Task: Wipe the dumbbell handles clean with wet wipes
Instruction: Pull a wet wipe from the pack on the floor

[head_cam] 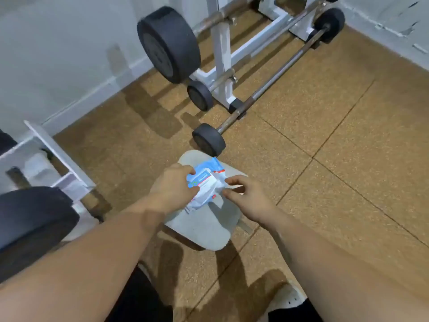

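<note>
Blue-and-white plastic, the pack (206,180) is lying on a grey stool (204,228) and is being held from both sides. Left hand (173,189) is gripping its left end, fingers curled over the top and thumb underneath. Right hand (246,201) is pinching the pack's white right edge between thumb and bent fingers; whether that is a flap or a wipe is too blurred to tell. Just beyond the stool, the dumbbell (272,79) is lying on the cork-brown floor (336,135), one black end nearly touching the stool's far rim. A white rack (222,54) is standing behind it, carrying a large black plate (168,44), beside a pale wall (58,54).
</note>
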The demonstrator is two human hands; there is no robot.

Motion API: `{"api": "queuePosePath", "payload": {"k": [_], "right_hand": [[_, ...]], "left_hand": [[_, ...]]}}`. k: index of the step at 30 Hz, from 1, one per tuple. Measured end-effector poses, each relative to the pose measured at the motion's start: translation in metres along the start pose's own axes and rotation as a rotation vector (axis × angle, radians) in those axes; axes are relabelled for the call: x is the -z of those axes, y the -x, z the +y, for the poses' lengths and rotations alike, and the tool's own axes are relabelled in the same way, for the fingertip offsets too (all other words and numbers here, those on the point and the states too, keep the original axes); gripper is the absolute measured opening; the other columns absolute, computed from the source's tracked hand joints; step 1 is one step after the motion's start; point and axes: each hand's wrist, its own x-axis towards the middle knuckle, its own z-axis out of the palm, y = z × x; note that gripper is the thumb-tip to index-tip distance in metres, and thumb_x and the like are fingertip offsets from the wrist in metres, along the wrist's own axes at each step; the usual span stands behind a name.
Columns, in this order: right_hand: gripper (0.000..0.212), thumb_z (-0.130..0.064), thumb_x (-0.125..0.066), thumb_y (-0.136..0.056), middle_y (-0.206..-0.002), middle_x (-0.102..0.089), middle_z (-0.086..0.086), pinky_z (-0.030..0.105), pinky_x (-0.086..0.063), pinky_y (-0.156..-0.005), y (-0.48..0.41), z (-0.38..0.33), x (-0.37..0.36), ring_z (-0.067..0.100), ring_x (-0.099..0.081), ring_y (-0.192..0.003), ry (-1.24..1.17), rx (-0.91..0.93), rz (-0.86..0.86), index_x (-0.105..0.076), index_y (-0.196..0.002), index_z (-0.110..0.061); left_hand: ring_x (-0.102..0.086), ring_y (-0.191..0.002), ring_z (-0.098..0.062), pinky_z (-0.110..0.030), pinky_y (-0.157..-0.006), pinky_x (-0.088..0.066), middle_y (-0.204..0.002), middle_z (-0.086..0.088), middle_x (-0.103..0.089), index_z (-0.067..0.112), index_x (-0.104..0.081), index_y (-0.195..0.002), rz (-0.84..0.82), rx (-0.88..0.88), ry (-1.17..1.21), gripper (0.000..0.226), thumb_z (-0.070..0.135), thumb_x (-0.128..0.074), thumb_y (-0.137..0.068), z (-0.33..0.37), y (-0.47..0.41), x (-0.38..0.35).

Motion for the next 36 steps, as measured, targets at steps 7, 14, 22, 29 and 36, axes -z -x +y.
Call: {"api": "queuePosePath", "payload": {"k": [7,14,22,29,36], "right_hand": [[0.042,-0.030,-0.076,-0.082,-0.117,-0.061,-0.005,0.020,-0.043,-0.088,-0.058,0.062,-0.042,0.007,-0.055,-0.097,0.302,0.363,0.037,-0.065,-0.122,-0.021],[0.022,-0.023,-0.072,-0.077,-0.104,-0.065,-0.007,0.031,-0.051,-0.076,-0.079,0.076,-0.046,0.016,-0.064,-0.092,0.457,0.486,0.144,-0.075,-0.099,-0.024],[0.011,-0.032,-0.066,-0.078,-0.085,-0.064,-0.003,0.034,-0.050,-0.061,-0.078,0.072,-0.056,0.026,-0.059,-0.076,0.765,0.594,0.240,-0.074,-0.083,-0.026],[0.021,-0.033,-0.071,-0.074,-0.079,-0.069,-0.004,0.032,-0.050,-0.059,-0.078,0.071,-0.056,0.025,-0.060,-0.070,0.750,0.638,0.300,-0.070,-0.094,-0.024],[0.029,-0.024,-0.079,-0.073,-0.080,-0.064,0.000,0.032,-0.046,-0.055,-0.078,0.071,-0.062,0.030,-0.063,-0.072,0.778,0.687,0.316,-0.069,-0.100,-0.023]], "left_hand": [[-0.058,-0.103,-0.027,-0.035,-0.080,-0.046,-0.103,-0.002,-0.050,0.025,-0.064,-0.106,0.006,-0.094,-0.388,0.045,0.059,-0.071,-0.078,-0.016,-0.054,-0.052],[-0.057,-0.096,-0.024,-0.034,-0.073,-0.044,-0.099,0.002,-0.052,0.025,-0.057,-0.108,0.076,-0.256,-0.339,0.053,0.060,-0.076,-0.072,-0.012,-0.064,-0.061],[-0.044,-0.080,-0.020,-0.033,-0.068,-0.034,-0.090,0.002,-0.042,0.025,-0.041,-0.088,0.068,-0.201,-0.403,0.046,0.056,-0.072,-0.076,-0.010,-0.060,-0.069],[-0.058,-0.078,-0.025,-0.035,-0.066,-0.043,-0.077,-0.003,-0.062,0.016,-0.068,-0.079,0.073,-0.169,-0.187,0.046,0.059,-0.061,-0.062,-0.018,-0.061,-0.061],[-0.033,-0.058,-0.012,-0.031,-0.057,-0.034,-0.059,-0.002,-0.037,0.005,-0.051,-0.060,0.065,-0.050,0.297,0.034,0.020,-0.065,-0.087,-0.042,-0.072,-0.044]]}}
